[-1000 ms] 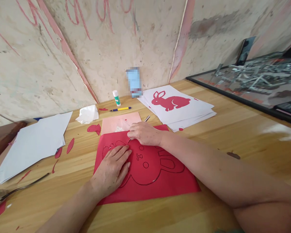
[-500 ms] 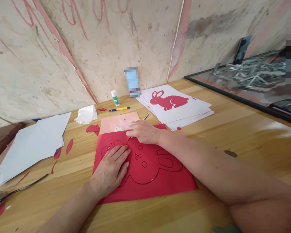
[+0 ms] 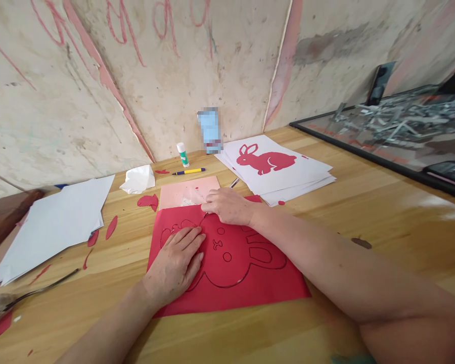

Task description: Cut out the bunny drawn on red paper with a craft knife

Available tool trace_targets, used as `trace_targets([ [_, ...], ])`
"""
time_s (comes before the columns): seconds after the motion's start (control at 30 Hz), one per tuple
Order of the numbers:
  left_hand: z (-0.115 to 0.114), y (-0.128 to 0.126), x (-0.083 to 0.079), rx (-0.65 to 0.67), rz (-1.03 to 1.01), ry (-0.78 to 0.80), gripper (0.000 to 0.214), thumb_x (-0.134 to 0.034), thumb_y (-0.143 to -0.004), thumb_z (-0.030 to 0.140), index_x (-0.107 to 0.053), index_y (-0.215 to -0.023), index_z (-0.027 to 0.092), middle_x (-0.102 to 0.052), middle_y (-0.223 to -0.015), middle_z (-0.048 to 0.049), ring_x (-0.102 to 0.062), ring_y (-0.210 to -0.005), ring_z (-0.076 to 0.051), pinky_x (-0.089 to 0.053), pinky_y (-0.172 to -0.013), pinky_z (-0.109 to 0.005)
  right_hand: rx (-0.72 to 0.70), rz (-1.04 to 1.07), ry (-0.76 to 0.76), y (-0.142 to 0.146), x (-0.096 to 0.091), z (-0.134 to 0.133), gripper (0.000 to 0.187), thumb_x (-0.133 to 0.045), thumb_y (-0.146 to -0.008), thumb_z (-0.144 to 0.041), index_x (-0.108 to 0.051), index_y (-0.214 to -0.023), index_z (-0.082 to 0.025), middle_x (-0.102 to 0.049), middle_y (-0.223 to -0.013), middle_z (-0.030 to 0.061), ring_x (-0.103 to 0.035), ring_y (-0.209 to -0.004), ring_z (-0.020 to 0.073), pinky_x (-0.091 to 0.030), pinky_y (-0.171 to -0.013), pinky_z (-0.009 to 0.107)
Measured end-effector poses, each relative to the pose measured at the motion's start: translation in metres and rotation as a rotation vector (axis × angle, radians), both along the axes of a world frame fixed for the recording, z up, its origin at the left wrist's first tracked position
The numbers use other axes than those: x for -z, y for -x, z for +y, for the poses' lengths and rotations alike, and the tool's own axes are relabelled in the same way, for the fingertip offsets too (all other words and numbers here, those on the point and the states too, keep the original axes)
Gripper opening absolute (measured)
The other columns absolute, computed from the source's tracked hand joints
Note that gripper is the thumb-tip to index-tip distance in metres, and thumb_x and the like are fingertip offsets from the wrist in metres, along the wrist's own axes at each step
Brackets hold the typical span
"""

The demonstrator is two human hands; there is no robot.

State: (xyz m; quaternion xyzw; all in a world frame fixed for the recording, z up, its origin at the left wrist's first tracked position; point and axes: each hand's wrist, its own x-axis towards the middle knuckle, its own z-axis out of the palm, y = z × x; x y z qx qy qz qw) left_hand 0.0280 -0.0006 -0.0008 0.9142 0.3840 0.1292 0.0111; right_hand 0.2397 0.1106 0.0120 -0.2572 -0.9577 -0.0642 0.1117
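At the left edge of the frame lies a loose stack of plain white paper. Next come scattered red paper scraps, among them a narrow leaf-shaped scrap, then a crumpled white tissue.

Left of centre, the left hand rests flat with fingers extended and close together, gripping nothing that shows. It presses on a large sheet of red paper, which lies in the lower centre and bears a black-lined rabbit drawing. Behind the sheet stand a white-and-green glue stick, a yellow-and-blue pen lying down, and a pale pink sheet, partly covered.

The right hand, at centre, is closed in a pinch around a slim silver-shafted tool, its tip at the drawing's upper line; blade or nib, I cannot tell.

The drawing looks complete where visible, but its shape is not yet separated from the sheet; parts under the hands are hidden. Right of centre, a solid red paper rabbit, already cut out, lies on white sheets.
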Motion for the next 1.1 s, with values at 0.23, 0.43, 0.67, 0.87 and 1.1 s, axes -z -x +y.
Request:
trace_targets([
  [0.23,0.0004,0.0004,0.0006,-0.001,0.001,-0.013,0.039,-0.041,-0.094,0.022,-0.049,-0.132,0.016,-0.049,-0.138,-0.0101,-0.044,-0.127,-0.028,-0.043,-0.100,-0.047,0.022,-0.017,0.013,0.0013,-0.0035,-0.0035,0.025,-0.047,-0.079,-0.004,-0.064,-0.089,-0.019,-0.063,-0.079,0.0058,-0.051,-0.082,0.0188,-0.028,-0.062,0.030],
  [0.43,0.0002,0.0001,-0.0002,0.007,-0.011,-0.018,0.039,-0.042,-0.093,0.022,-0.049,-0.131,0.015,-0.049,-0.138,-0.0102,-0.044,-0.127,-0.027,-0.043,-0.101,-0.047,0.044,-0.030,0.037,0.0003,-0.0050,-0.0037,0.025,-0.047,-0.078,-0.005,-0.064,-0.088,-0.019,-0.063,-0.081,0.0055,-0.050,-0.081,0.0179,-0.027,-0.061,0.029],
  [0.67,-0.0003,-0.0003,-0.0003,-0.002,0.004,-0.018,0.039,-0.041,-0.094,0.023,-0.049,-0.131,0.015,-0.049,-0.138,-0.0101,-0.044,-0.126,-0.027,-0.044,-0.100,-0.046,0.091,-0.041,0.059,-0.0006,-0.0049,-0.0035,0.022,-0.049,-0.078,-0.006,-0.064,-0.088,-0.018,-0.064,-0.084,0.0063,-0.052,-0.080,0.0183,-0.027,-0.061,0.030],
  [0.87,0.0001,-0.0005,-0.0007,0.006,-0.021,-0.022,0.039,-0.043,-0.093,0.022,-0.050,-0.131,0.016,-0.050,-0.136,-0.0104,-0.045,-0.125,-0.028,-0.044,-0.100,-0.047,0.118,-0.064,0.099,-0.0003,-0.0074,-0.0052,0.020,-0.048,-0.081,-0.008,-0.064,-0.088,-0.018,-0.064,-0.085,0.0066,-0.053,-0.084,0.0181,-0.027,-0.063,0.029],
  [1.1,0.0001,-0.0006,0.0006,0.005,-0.039,-0.033,0.039,-0.044,-0.092,0.023,-0.050,-0.130,0.015,-0.052,-0.134,-0.0108,-0.046,-0.124,-0.028,-0.044,-0.099,-0.047,0.182,-0.089,0.125,0.0000,-0.0093,-0.0065,0.016,-0.050,-0.082,-0.012,-0.064,-0.087,-0.019,-0.064,-0.084,0.0061,-0.053,-0.077,0.0169,-0.021,-0.057,0.029],
])
